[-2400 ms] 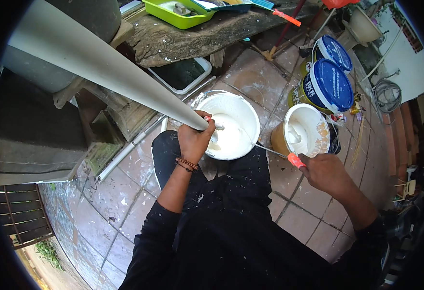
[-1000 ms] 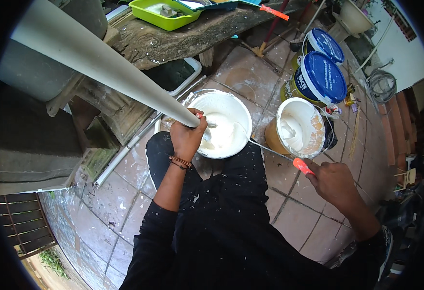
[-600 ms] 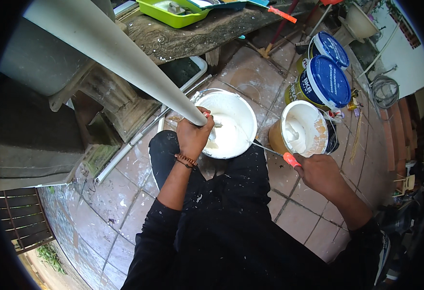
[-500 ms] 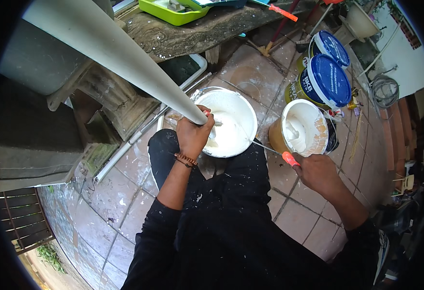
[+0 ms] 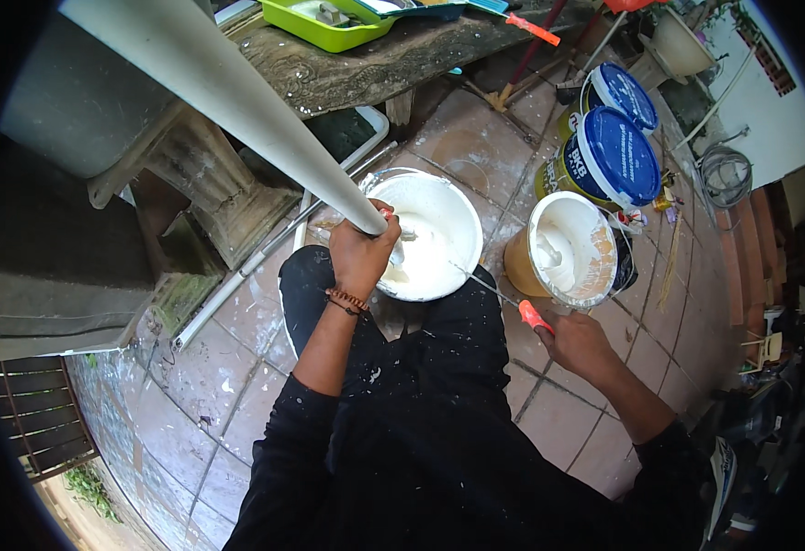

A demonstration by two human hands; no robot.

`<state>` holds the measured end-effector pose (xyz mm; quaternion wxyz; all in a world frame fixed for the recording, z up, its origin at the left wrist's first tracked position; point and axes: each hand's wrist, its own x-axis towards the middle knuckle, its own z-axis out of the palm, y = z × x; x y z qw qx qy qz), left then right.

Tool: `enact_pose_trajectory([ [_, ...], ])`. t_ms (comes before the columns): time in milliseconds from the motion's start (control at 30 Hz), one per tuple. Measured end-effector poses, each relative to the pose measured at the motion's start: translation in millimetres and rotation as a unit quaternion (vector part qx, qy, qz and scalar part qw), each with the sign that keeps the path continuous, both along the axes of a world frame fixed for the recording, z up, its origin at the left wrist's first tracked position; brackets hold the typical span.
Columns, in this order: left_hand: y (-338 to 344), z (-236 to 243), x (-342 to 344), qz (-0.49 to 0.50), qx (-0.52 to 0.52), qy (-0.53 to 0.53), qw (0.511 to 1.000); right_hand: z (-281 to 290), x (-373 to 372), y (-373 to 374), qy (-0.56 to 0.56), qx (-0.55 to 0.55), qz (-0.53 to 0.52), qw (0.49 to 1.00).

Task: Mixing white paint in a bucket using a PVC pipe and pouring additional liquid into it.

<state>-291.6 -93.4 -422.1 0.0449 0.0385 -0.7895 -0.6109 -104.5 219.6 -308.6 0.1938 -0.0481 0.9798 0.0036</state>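
The right hand [image 5: 575, 347] of a seated person has its fingers curled closed on a smooth orange-red handle [image 5: 533, 317], apparently plastic, whose thin metal rod [image 5: 487, 286] runs leftward from them to the white bucket [image 5: 455, 204]. The left hand [image 5: 358, 255] has its fingers wrapped around the lower end of a long, pale pole [image 5: 237, 106], over the bucket's left side. The rod looks light and stiff, best held at mid-handle, though wetness could make that slippery; the pole may prove unwieldy. Thick-looking white liquid [image 5: 424, 262] lies beneath the left fingers; a tan, white-smeared bucket [image 5: 518, 260] stands just beyond the right.
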Motion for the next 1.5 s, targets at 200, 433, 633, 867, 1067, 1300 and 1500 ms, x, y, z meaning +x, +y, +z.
enact_pose_trajectory([
  [200, 1.3, 10.5, 4.8, 0.009, -0.014, 0.010, 1.000, -46.5, 17.8, -4.0, 0.017, -0.007, -0.004, 1.000],
  [433, -2.9, -0.6, 9.8, 0.013, -0.005, 0.021, 1.000, -31.1, 28.5, -3.5, 0.037, 0.056, -0.030, 0.997],
  [633, -5.2, -3.6, 10.1, 0.009, 0.037, 0.011, 0.999, -35.1, 32.4, 10.2, 0.087, -0.011, -0.035, 0.995],
  [867, -3.1, -12.4, 13.4, 0.000, 0.054, 0.026, 0.998, -37.3, 38.7, 11.5, 0.005, -0.076, -0.091, 0.993],
  [1067, -1.3, -2.4, 20.1, -0.011, 0.025, 0.011, 1.000, -38.8, 44.9, 9.9, 0.027, -0.024, -0.107, 0.994],
  [1300, -4.1, -7.9, 18.6, -0.013, 0.049, 0.014, 0.999, -37.6, 54.1, 25.8, 0.066, 0.049, -0.094, 0.992],
  [1500, -5.2, -11.4, 16.4, -0.012, 0.049, 0.019, 0.999, 3.4, 62.9, 13.4, 0.031, 0.081, -0.104, 0.991],
])
